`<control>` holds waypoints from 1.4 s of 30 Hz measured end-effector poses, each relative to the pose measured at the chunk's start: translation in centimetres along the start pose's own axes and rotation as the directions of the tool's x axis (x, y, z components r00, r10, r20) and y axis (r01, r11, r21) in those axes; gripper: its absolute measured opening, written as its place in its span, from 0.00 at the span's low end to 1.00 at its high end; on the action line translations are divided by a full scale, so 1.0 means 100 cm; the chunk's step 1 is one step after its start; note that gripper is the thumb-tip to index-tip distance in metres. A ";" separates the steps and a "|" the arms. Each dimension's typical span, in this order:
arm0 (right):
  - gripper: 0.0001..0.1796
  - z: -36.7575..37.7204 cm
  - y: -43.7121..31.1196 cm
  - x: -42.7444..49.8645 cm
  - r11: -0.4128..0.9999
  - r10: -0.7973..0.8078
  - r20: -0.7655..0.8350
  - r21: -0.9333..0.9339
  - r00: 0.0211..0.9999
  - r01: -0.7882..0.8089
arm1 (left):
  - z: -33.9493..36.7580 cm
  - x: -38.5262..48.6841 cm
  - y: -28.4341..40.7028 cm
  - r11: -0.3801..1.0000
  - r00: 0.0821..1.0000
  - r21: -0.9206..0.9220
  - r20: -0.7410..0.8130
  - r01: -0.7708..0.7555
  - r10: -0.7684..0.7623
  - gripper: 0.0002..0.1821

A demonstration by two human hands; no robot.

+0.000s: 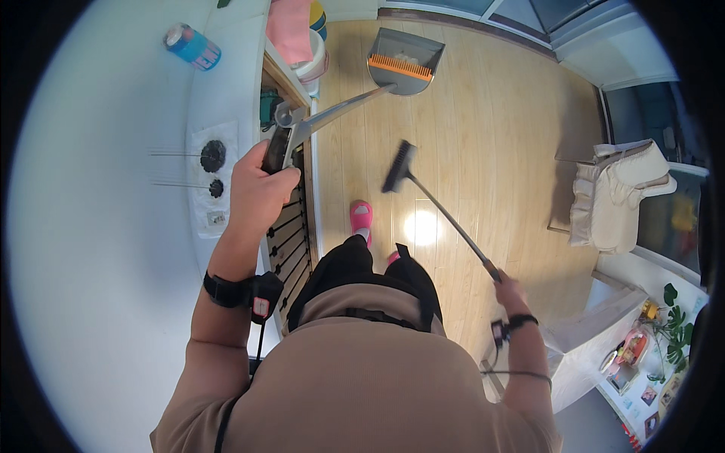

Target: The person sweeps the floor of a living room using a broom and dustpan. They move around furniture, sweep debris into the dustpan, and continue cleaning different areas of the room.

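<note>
My left hand [257, 189] grips the dark upper handle of a long-handled dustpan [408, 85], raised at chest side near the white shelf. The grey pan lies at the far end of the wooden floor, with an orange comb strip [399, 66] across it and some pale debris behind the strip. In my right hand [510, 290] is the shaft end of a broom [453, 221]. Its dark bristle head [400, 166] is tilted over the floor ahead of my feet, apart from the pan and slightly blurred. Whether the bristles touch the floor I cannot tell.
A white shelf top [218, 102] runs along my left, bearing a blue can [192, 46] and a mat [209, 221]. A white bucket [314, 68] with a pink cloth [289, 31] stands beyond it. To the right are a cream-covered chair [614, 198] and a table [628, 405] with plants.
</note>
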State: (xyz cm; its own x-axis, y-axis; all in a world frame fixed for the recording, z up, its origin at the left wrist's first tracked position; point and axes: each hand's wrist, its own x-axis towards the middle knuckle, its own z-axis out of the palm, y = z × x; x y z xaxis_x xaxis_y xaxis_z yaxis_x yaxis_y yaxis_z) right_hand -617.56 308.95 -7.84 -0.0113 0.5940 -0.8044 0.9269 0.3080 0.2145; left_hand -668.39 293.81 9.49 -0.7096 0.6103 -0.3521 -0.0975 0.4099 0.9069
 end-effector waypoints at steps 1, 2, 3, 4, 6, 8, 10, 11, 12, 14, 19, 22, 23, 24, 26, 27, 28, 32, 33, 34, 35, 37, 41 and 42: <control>0.26 0.002 0.020 -0.013 1.000 0.009 0.020 -0.021 1.000 -0.009 | -0.002 0.005 0.000 1.000 1.000 -0.012 0.004 0.002 -0.002 0.07; 0.24 0.003 0.033 -0.024 0.997 0.042 0.013 -0.057 0.999 -0.041 | -0.004 0.011 0.002 1.000 1.000 -0.023 0.010 0.000 0.000 0.07; 0.24 0.002 0.042 -0.032 0.999 0.044 0.020 -0.021 0.999 -0.043 | -0.006 0.018 0.003 0.999 1.000 -0.032 0.015 -0.005 0.005 0.06; 0.23 -0.001 0.050 -0.040 0.999 0.029 0.012 0.022 1.000 -0.029 | -0.009 0.024 0.004 0.999 1.000 -0.033 0.011 -0.010 0.010 0.06; 0.24 -0.012 0.057 -0.049 0.999 0.004 0.005 0.048 1.000 -0.005 | -0.014 0.032 0.007 0.999 1.000 -0.034 0.000 -0.009 0.009 0.05; 0.26 -0.027 0.054 -0.047 0.998 -0.036 -0.008 0.041 0.999 0.036 | -0.016 0.039 0.008 0.999 1.000 -0.036 -0.004 -0.009 0.009 0.04; 0.26 -0.044 0.030 -0.032 0.991 -0.111 -0.048 0.073 0.993 0.115 | -0.014 0.048 0.010 0.999 1.000 -0.046 -0.011 -0.008 0.007 0.04; 0.26 -0.056 0.012 -0.019 0.990 -0.124 -0.061 0.064 0.990 0.128 | -0.012 0.052 0.011 0.998 1.000 -0.056 -0.019 -0.007 0.006 0.04; 0.26 -0.066 -0.012 -0.004 0.986 -0.145 -0.025 0.075 0.989 0.147 | -0.010 0.055 0.013 0.998 1.000 -0.062 -0.029 -0.003 0.002 0.04; 0.26 -0.089 -0.074 0.036 0.979 -0.198 0.002 0.050 0.980 0.197 | -0.005 0.061 0.018 0.999 0.998 -0.030 -0.052 0.017 -0.019 0.04; 0.20 -0.145 -0.223 0.122 0.895 -0.444 -0.066 0.001 0.894 0.445 | 0.010 0.072 0.043 0.999 0.989 0.013 -0.144 0.041 -0.039 0.05; 0.17 -0.165 -0.238 0.154 0.878 -0.476 -0.107 0.006 0.873 0.479 | 0.020 0.087 0.060 1.000 0.987 0.007 -0.162 0.013 -0.012 0.05; 0.18 -0.170 -0.225 0.161 0.881 -0.469 -0.077 0.035 0.880 0.472 | 0.022 0.092 0.065 0.998 0.984 0.050 -0.178 0.030 -0.021 0.05; 0.19 -0.173 -0.206 0.167 0.902 -0.422 -0.065 0.073 0.904 0.426 | 0.025 0.099 0.068 0.998 0.983 0.063 -0.184 0.026 -0.014 0.05; 0.22 -0.179 -0.156 0.176 0.950 -0.293 0.046 0.132 0.955 0.285 | 0.029 0.114 0.073 0.998 0.983 0.062 -0.184 0.014 -0.002 0.05; 0.21 -0.178 -0.126 0.172 0.963 -0.256 -0.017 0.085 0.966 0.257 | 0.031 0.120 0.074 0.999 0.984 0.051 -0.180 0.007 0.003 0.06; 0.19 -0.178 -0.098 0.167 0.975 -0.215 -0.011 0.052 0.977 0.215 | 0.033 0.125 0.076 1.000 0.983 0.022 -0.183 0.019 -0.014 0.07; 0.20 -0.181 -0.021 0.135 0.983 -0.178 0.020 -0.044 0.984 0.179 | 0.047 0.144 0.083 1.000 0.977 -0.009 -0.213 -0.011 0.009 0.07; 0.21 -0.186 -0.011 0.131 0.985 -0.166 0.060 -0.034 0.984 0.168 | 0.050 0.147 0.085 1.000 0.976 -0.012 -0.218 -0.015 0.012 0.07; 0.21 -0.190 -0.007 0.129 0.986 -0.167 0.051 -0.017 0.985 0.168 | 0.052 0.151 0.088 0.999 0.977 -0.035 -0.213 -0.034 0.026 0.07; 0.21 -0.196 -0.007 0.130 0.986 -0.167 0.037 0.002 0.985 0.167 | 0.054 0.155 0.091 0.999 0.975 -0.020 -0.223 -0.028 0.023 0.06; 0.22 -0.205 -0.026 0.144 0.972 -0.232 -0.013 0.030 0.973 0.233 | 0.056 0.163 0.097 0.998 0.974 -0.046 -0.224 -0.040 0.029 0.06; 0.25 -0.225 -0.120 0.185 0.915 -0.387 -0.135 0.064 0.912 0.398 | 0.055 0.182 0.110 0.996 0.968 -0.051 -0.243 -0.074 0.060 0.05; 0.26 -0.233 -0.154 0.196 0.896 -0.422 -0.165 0.074 0.891 0.438 | 0.055 0.187 0.113 0.996 0.969 -0.050 -0.240 -0.078 0.064 0.05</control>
State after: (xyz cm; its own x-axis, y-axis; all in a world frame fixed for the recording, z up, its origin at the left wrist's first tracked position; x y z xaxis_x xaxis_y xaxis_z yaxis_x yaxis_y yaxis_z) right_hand -640.81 333.19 -13.97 -0.4633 0.5220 -0.7161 0.8532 0.4812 -0.2012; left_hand -678.97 313.60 11.90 -0.8612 0.4546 -0.2273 -0.0764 0.3264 0.9422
